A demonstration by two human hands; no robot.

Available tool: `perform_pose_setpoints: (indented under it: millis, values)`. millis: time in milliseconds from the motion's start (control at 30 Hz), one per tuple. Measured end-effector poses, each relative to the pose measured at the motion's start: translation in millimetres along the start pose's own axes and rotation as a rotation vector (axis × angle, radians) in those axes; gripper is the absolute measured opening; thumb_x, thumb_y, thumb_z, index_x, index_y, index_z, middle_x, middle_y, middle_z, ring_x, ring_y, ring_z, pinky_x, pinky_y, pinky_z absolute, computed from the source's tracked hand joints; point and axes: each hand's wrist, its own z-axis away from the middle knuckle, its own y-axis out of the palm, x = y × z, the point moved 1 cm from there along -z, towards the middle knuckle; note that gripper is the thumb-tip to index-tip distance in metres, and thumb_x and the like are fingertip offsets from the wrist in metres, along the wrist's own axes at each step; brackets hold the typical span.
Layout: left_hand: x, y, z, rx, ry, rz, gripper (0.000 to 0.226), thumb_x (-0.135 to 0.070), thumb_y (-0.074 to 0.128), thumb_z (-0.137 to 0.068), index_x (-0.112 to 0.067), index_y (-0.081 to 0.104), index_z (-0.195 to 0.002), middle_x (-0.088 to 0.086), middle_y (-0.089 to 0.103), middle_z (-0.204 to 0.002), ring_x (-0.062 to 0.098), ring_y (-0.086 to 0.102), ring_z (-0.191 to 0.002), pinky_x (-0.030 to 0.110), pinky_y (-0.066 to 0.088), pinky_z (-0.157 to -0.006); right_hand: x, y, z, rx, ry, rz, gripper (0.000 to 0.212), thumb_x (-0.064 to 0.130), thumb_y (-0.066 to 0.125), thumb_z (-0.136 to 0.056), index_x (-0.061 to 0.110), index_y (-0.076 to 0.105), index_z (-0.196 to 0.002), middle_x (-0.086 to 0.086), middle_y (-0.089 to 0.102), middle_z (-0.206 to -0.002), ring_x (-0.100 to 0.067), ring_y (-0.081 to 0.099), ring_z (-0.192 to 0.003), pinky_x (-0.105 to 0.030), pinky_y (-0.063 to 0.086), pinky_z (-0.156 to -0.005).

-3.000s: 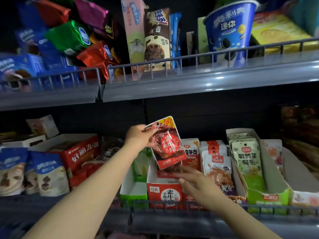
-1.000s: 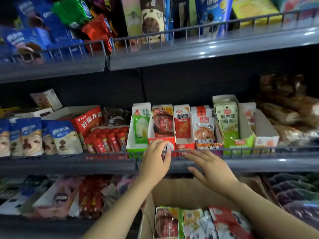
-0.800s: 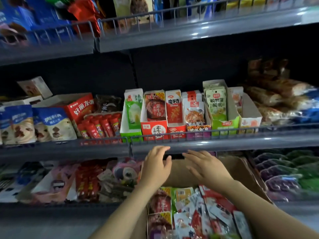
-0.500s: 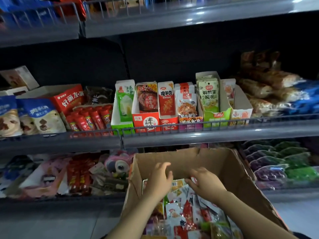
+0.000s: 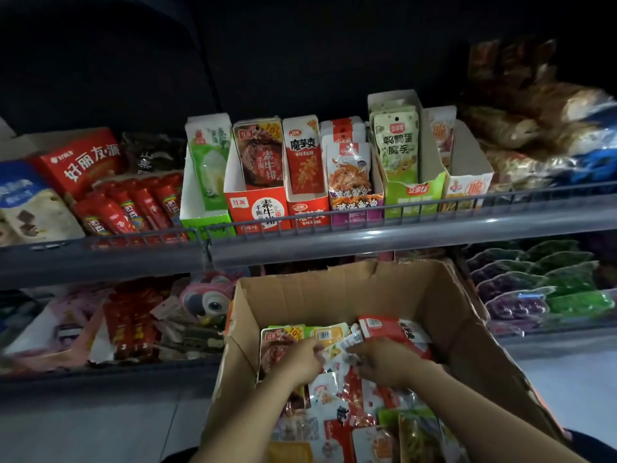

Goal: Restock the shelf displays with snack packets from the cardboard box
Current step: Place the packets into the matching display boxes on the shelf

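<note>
The open cardboard box [image 5: 334,295] sits below the middle shelf [image 5: 367,242] and is filled with several loose snack packets [image 5: 350,399]. Both my hands are down inside it. My left hand [image 5: 300,360] rests over a brown-red packet [image 5: 277,345], its fingers dug in among the packets and hidden. My right hand [image 5: 384,365] curls its fingertips onto a white packet [image 5: 350,340] between the two hands. A red packet [image 5: 390,329] lies just behind my right hand. On the shelf, a row of upright display boxes holds packets, among them a red display box [image 5: 258,208].
Left of the display boxes lie red sausage sticks [image 5: 133,208] and a red carton [image 5: 80,158]. Bagged goods [image 5: 534,128] are piled at the right. The lower shelf holds a toy with big eyes [image 5: 207,299] and purple and green packs [image 5: 541,289]. A wire rail fronts the shelf.
The brown-red packet I held went into the red display box. Both hands then dropped from the shelf edge into the cardboard box, and my view tilted down.
</note>
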Motion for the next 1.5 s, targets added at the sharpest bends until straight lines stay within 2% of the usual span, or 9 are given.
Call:
perform_pose_setpoints:
  millis: [233, 500, 667, 800, 900, 1000, 1100, 1300, 1500]
  values:
    - [-2.7, 13.6, -20.9, 0.005, -0.029, 0.035, 0.039, -0.022, 0.049, -0.097, -0.015, 0.046, -0.136, 0.004, 0.046, -0.141, 0.02, 0.049, -0.121, 0.024, 0.041, -0.092, -9.5, 11.9, -13.5, -0.017, 0.053, -0.107, 0.05, 0.034, 0.048, -0.095, 0.026, 0.038, -0.143, -0.005, 0.054, -0.134, -0.02, 0.053, -0.117, -0.029, 0.042, -0.097]
    - [-2.8, 20.0, -36.8, -0.098, -0.16, 0.201, 0.019, -0.024, 0.066, -0.087, -0.01, 0.067, -0.101, 0.004, 0.064, -0.118, 0.02, 0.059, -0.107, 0.023, 0.044, -0.085, -15.2, 13.3, -24.2, -0.093, 0.146, -0.346, 0.042, 0.028, 0.049, -0.097, 0.024, 0.043, -0.139, -0.002, 0.059, -0.128, -0.016, 0.057, -0.111, -0.028, 0.046, -0.096]
    - [-6.4, 18.1, -35.7, -0.143, -0.253, 0.317, 0.014, -0.02, 0.071, -0.083, -0.008, 0.074, -0.091, 0.006, 0.069, -0.112, 0.021, 0.064, -0.1, 0.022, 0.047, -0.083, -19.4, 11.1, -28.3, -0.173, 0.19, -0.49, 0.045, 0.027, 0.05, -0.096, 0.024, 0.042, -0.14, -0.002, 0.066, -0.101, -0.011, 0.059, -0.08, -0.019, 0.044, -0.068]
    - [-14.4, 3.4, -23.7, -0.269, -0.207, 0.343, 0.021, -0.018, 0.063, -0.089, -0.023, 0.065, -0.068, -0.002, 0.068, -0.087, 0.018, 0.063, -0.09, 0.022, 0.044, -0.073, -17.9, 4.0, -25.1, -0.233, 0.2, -0.575, 0.048, 0.029, 0.051, -0.096, 0.026, 0.037, -0.142, 0.006, 0.062, -0.087, -0.008, 0.06, -0.076, -0.019, 0.045, -0.065]
    - [-15.8, -13.1, -11.2, -0.348, -0.186, 0.355, 0.015, -0.025, 0.063, -0.089, -0.024, 0.064, -0.074, -0.009, 0.064, -0.08, 0.011, 0.06, -0.081, 0.021, 0.041, -0.063, -9.5, -5.0, -16.5, -0.31, 0.182, -0.706, 0.046, 0.034, 0.052, -0.095, 0.028, 0.041, -0.139, 0.008, 0.064, -0.079, -0.007, 0.065, -0.07, -0.022, 0.053, -0.062]
    - [-16.1, -28.7, 1.2, -0.373, -0.144, 0.422, 0.012, -0.028, 0.066, -0.087, -0.026, 0.068, -0.076, -0.007, 0.07, -0.083, 0.011, 0.064, -0.081, 0.027, 0.051, -0.076, -1.5, -17.7, -5.2, -0.378, 0.182, -0.795, 0.047, 0.038, 0.052, -0.094, 0.029, 0.039, -0.139, 0.011, 0.065, -0.085, -0.008, 0.067, -0.073, -0.02, 0.053, -0.06]
    - [-19.6, -40.6, 14.5, -0.383, -0.08, 0.463, 0.011, -0.024, 0.065, -0.088, -0.022, 0.069, -0.079, -0.005, 0.07, -0.082, 0.009, 0.064, -0.077, 0.024, 0.05, -0.068, 7.9, -30.8, 6.6, -0.434, 0.125, -0.884, 0.047, 0.038, 0.049, -0.096, 0.028, 0.039, -0.14, 0.01, 0.066, -0.089, -0.008, 0.066, -0.077, -0.016, 0.052, -0.06]
    - [-31.6, -65.5, 48.8, -0.441, 0.048, 0.533, 0.01, -0.02, 0.069, -0.084, -0.024, 0.071, -0.075, -0.007, 0.071, -0.08, 0.014, 0.066, -0.081, 0.028, 0.052, -0.073, 15.9, -54.8, 30.7, -0.452, 0.091, -1.298, 0.026, 0.034, 0.051, -0.095, 0.015, 0.059, -0.111, -0.013, 0.071, -0.093, -0.024, 0.065, -0.077, -0.043, 0.054, -0.078]
    - [-48.3, -91.4, 91.0, -0.522, 0.188, 0.522, 0.004, -0.025, 0.068, -0.085, -0.023, 0.071, -0.086, -0.012, 0.068, -0.089, 0.005, 0.06, -0.087, 0.021, 0.047, -0.075, 33.3, -78.1, 58.1, -0.529, 0.038, -1.357, 0.029, 0.029, 0.055, -0.094, 0.002, 0.064, -0.092, -0.01, 0.069, -0.079, -0.019, 0.062, -0.068, -0.026, 0.051, -0.063]
